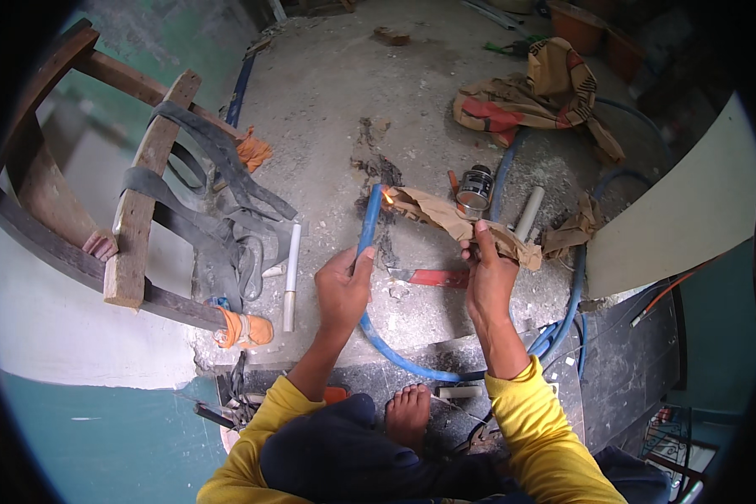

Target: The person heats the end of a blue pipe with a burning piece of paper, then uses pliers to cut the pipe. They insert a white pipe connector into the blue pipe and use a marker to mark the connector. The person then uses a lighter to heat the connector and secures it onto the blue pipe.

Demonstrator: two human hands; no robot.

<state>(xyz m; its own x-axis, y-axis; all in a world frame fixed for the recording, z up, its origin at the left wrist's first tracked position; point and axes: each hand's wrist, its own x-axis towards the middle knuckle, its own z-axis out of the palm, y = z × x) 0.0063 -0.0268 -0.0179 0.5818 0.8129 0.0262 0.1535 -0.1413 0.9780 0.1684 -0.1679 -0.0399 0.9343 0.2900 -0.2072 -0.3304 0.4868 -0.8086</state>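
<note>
I have the left fingers (364, 265) clamped on the hose (371, 223), its tip beside the flame (387, 196); the right fingers (485, 239) pinch the burning paper (437, 212). Caution: creeping flame may burn them; excess heat may deform the hose.

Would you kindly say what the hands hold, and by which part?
Left hand: blue flexible hose, below its raised end; right hand: crumpled brown paper, toward its unlit end.
</note>
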